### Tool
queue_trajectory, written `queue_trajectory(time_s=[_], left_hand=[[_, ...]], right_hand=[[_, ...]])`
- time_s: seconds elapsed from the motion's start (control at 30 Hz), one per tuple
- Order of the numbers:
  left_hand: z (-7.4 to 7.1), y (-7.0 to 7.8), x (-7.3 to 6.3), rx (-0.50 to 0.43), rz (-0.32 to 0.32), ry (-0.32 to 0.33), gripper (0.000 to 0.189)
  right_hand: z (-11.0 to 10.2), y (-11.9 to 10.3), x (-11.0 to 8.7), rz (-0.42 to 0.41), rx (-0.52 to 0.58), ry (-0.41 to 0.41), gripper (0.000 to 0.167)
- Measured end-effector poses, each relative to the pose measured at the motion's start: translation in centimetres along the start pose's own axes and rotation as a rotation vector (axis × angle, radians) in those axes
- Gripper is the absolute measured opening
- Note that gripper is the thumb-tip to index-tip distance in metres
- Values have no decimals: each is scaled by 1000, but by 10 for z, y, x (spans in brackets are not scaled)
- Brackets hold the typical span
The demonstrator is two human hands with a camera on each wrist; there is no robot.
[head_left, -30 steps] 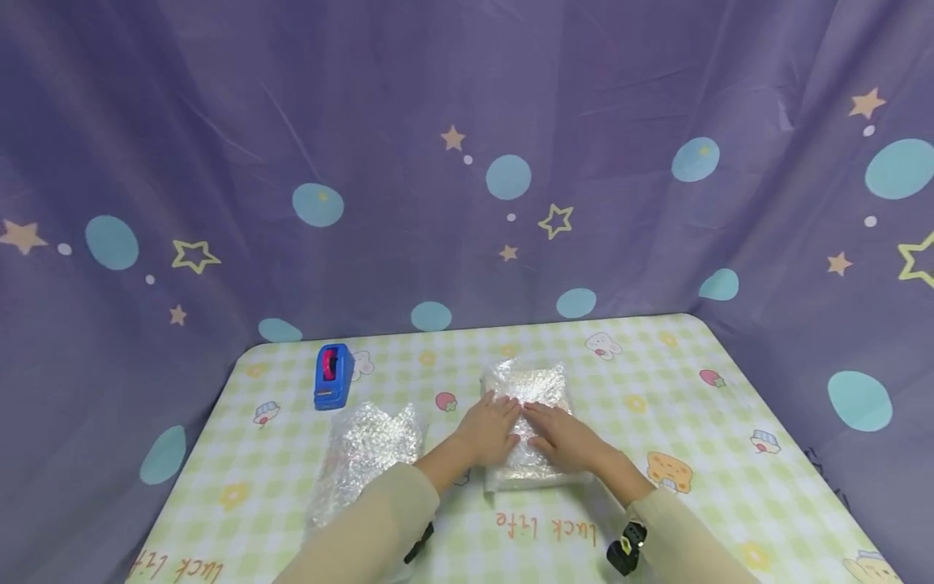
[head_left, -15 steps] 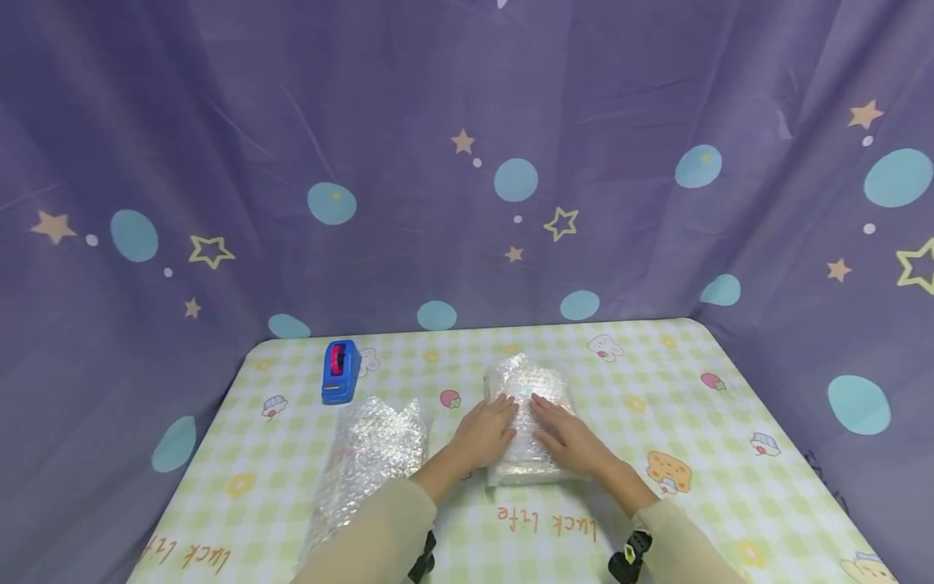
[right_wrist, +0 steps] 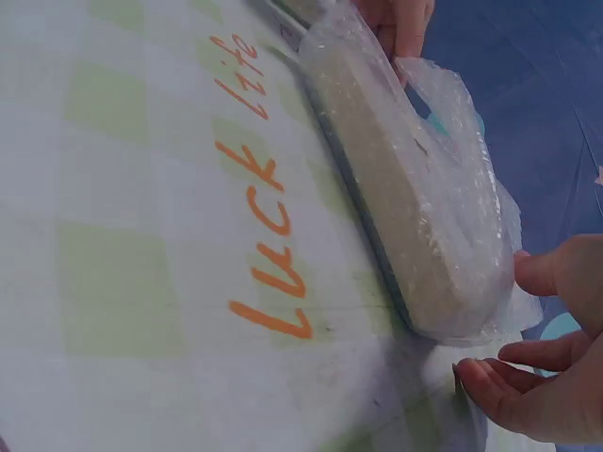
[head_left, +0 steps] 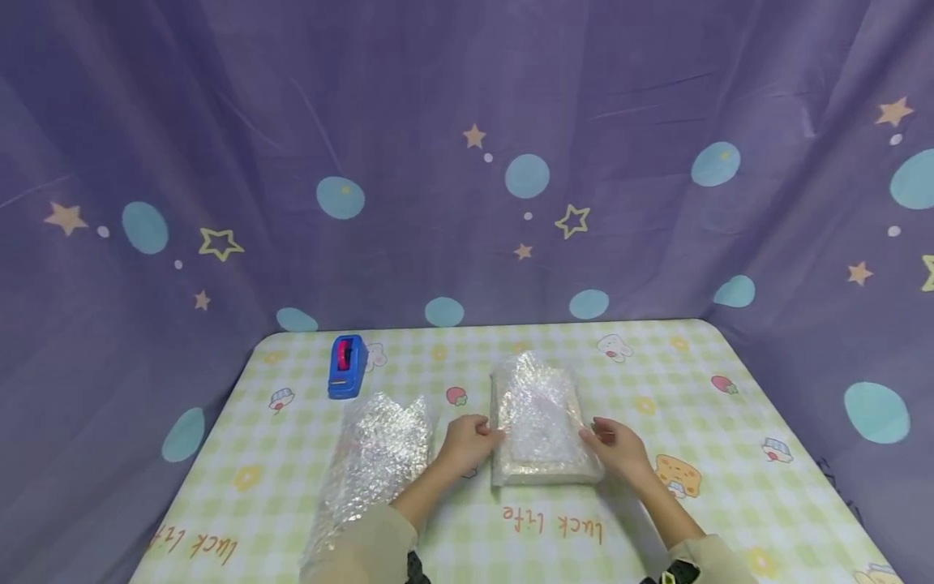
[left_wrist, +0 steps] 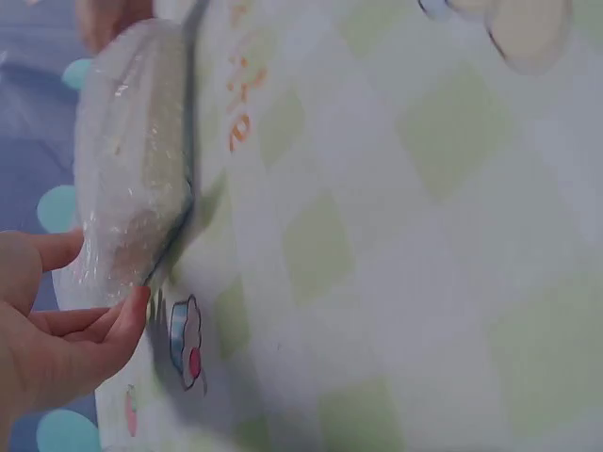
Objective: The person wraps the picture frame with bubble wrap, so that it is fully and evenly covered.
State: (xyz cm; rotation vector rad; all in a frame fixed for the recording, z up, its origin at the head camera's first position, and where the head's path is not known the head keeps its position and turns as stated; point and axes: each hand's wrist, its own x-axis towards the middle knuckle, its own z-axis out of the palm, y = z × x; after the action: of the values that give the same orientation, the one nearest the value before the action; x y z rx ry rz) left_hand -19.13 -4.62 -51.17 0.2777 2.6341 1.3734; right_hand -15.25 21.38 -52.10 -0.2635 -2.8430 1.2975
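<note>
A flat, box-shaped package in clear bubble wrap (head_left: 540, 405) lies on the table, its pale sides showing through. My left hand (head_left: 467, 446) pinches its left side, thumb at the upper edge and fingertips at the bottom edge in the left wrist view. On the other side is my right hand (head_left: 620, 450). Its thumb (right_wrist: 537, 273) is right at the wrap, while the loosely bent fingers (right_wrist: 490, 395) stay a little off the lower corner. A loose end of wrap (right_wrist: 462, 104) sticks up along the package's top in the right wrist view.
Left of the package lies a crinkled sheet of bubble wrap (head_left: 379, 454), partly behind my left forearm. Farther back stands a blue tape dispenser (head_left: 347, 367) with a pink roll. A green checked cloth (head_left: 700, 438) covers the table, and a purple curtain (head_left: 409, 268) hangs behind.
Both hands, earlier flat on top of the package, have slid outward and toward me to its left and right sides. The wrap on top now shows uncovered.
</note>
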Motion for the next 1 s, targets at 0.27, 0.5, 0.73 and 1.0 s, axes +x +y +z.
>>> queue_trajectory(time_s=[0.27, 0.5, 0.73, 1.0], left_hand=[[9, 5, 2, -108, -65, 60, 41], [-13, 18, 14, -71, -50, 80, 42], [-23, 17, 25, -49, -82, 121, 42], [-18, 11, 37, -19, -114, 157, 36]], right_hand=[[3, -4, 3, 45, 99, 46, 41], [5, -24, 19, 40, 142, 82, 40], [15, -37, 35, 31, 164, 89, 39], [22, -30, 48, 17, 164, 72, 42]])
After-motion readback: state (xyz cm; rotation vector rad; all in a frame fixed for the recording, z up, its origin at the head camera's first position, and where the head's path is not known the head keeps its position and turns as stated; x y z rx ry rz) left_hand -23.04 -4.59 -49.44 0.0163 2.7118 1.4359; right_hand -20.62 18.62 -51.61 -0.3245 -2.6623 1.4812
